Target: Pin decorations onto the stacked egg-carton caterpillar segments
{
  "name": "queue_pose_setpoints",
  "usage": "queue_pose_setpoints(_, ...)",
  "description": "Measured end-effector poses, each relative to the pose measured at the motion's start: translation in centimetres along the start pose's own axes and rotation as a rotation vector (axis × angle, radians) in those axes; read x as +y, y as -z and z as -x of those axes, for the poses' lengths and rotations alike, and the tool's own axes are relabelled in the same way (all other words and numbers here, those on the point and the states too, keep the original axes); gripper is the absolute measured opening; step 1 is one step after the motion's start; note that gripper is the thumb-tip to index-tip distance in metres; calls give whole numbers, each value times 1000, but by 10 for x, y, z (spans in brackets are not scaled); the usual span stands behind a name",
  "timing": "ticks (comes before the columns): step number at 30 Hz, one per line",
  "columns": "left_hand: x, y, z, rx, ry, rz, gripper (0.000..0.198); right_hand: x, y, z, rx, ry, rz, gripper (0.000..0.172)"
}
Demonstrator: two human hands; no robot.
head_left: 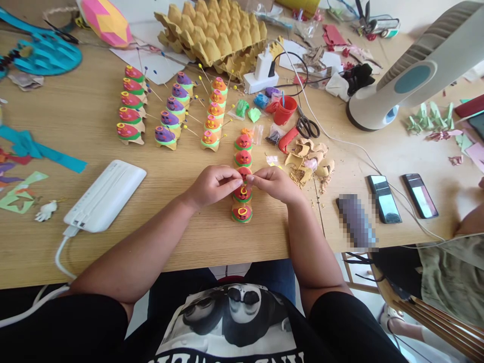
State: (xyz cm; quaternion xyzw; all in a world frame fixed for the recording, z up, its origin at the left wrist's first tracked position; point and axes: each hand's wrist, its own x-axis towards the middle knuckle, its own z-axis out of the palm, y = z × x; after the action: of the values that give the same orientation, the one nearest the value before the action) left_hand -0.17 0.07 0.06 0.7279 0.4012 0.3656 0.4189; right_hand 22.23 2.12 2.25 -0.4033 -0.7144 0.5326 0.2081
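Note:
A column of small red clay figures with green bands (242, 158) stands on egg-carton cups in front of me. My left hand (217, 185) comes in from the left, thumb and forefinger pinched over the middle red figure (244, 173). Facing it, my right hand (275, 184) is also closed in a pinch at the same figure. Whatever lies between the fingertips is too small to make out. Yellow rings top the two nearest figures, the lower red figure (242, 214) among them. Farther back are rows of pink figures (130, 116), purple figures (174, 105) and orange figures (214, 109).
A white power bank (106, 195) lies left, its cable running off the edge. Right are carton scraps (312, 161), scissors (308, 126), a red cup (284, 110), two phones (384, 198) and a white fan (401, 75). Egg trays (215, 33) sit behind. Another person sits at right.

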Motion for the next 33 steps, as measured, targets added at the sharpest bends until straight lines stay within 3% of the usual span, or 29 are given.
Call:
queue_pose_setpoints(11,-1,1,1,18,38,-52,37,-1,-1,1,37,-15,6,59)
queue_pose_setpoints(26,3,1,1,23,-25,-25,28,4,-2,-2,32,6,-28,55)
queue_pose_setpoints(33,3,2,0,-46,-119,0,29,4,-2,-3,12,33,-5,55)
